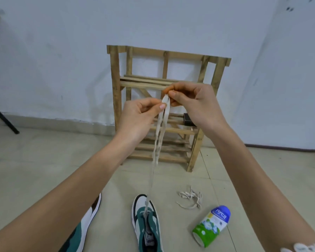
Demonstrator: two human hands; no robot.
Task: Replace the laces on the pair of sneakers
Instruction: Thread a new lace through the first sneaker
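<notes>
Above the sneaker (153, 233), left hand (136, 120) and right hand (195, 104) pinched the seemingly limp, light lace (155, 157) near its 2 ends.

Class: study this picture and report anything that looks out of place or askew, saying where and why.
The bottle lies tipped on its side on the floor, right of the sneaker being laced. A loose lace sits in a tangled heap just beyond it. Nothing looks spilled.

In front of the tan rack (116, 84), the laced sneaker (154, 231) and the other sneaker (85, 226) are teal-green, white and black; the taut lace (160, 124) and loose lace (190, 197) are cream; the bottle (211, 226) white, blue-capped, green-based
</notes>
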